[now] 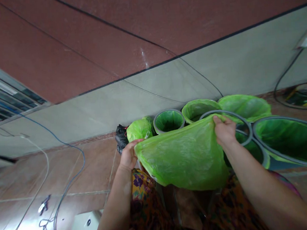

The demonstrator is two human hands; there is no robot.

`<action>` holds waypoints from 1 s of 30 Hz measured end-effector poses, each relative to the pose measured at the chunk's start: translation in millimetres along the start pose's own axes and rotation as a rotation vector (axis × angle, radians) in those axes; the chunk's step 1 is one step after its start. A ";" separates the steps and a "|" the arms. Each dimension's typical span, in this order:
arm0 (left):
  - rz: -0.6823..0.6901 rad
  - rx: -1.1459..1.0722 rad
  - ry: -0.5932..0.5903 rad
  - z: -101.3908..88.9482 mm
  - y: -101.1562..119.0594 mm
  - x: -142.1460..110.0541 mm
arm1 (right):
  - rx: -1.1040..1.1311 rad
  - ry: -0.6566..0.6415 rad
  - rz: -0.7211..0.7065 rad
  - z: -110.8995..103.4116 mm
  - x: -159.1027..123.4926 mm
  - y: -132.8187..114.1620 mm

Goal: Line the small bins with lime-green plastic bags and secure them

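A green plastic bag [184, 156] is stretched out between my two hands in front of me. My left hand [129, 154] pinches its left edge, fingers closed on the plastic. My right hand [224, 130] grips its upper right corner, beside a loose grey ring [243, 120]. Below the bag lies patterned cloth over my lap.
Several grey bins lined with green bags stand along the wall: a small one [169, 121], two further right [198, 109], and a large one [291, 143] at right. A tied green bag [139, 129] and a black bag [121, 137] sit at left. Cables [68, 178] cross the tiled floor.
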State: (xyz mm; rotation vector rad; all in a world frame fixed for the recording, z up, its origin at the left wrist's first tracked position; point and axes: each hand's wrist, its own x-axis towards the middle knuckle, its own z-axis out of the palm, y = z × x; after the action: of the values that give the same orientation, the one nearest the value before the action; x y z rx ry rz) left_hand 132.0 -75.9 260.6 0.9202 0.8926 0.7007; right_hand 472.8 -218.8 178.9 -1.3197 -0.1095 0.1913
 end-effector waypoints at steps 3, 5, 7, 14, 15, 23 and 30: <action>0.082 -0.014 0.102 -1.8 -3.3 4.3 | 0.008 -0.005 0.004 -0.3 0.5 0.5; 0.154 -0.001 0.139 -4.0 -6.0 7.0 | 0.010 -0.012 0.007 -0.2 0.6 0.6; 0.211 0.001 0.151 -5.9 -8.2 8.8 | 0.014 -0.018 0.015 0.2 0.6 0.6; 0.381 0.130 0.166 -7.9 -15.5 11.6 | -0.034 -0.001 0.048 0.8 2.2 4.0; 0.395 0.162 0.168 -7.9 -16.7 11.9 | -0.039 -0.001 0.041 0.7 2.3 4.5; 0.183 0.029 0.125 -8.2 -12.2 12.6 | -0.053 -0.035 0.010 -0.1 1.1 2.0; 0.268 0.008 0.241 -15.1 -17.1 18.8 | -0.104 -0.041 0.020 2.2 -3.2 -2.8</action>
State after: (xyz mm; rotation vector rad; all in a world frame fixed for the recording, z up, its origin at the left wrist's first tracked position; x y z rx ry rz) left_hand 129.7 -62.6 234.3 0.9862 0.9937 1.0566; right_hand 469.5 -218.0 182.2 -1.4217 -0.1426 0.2316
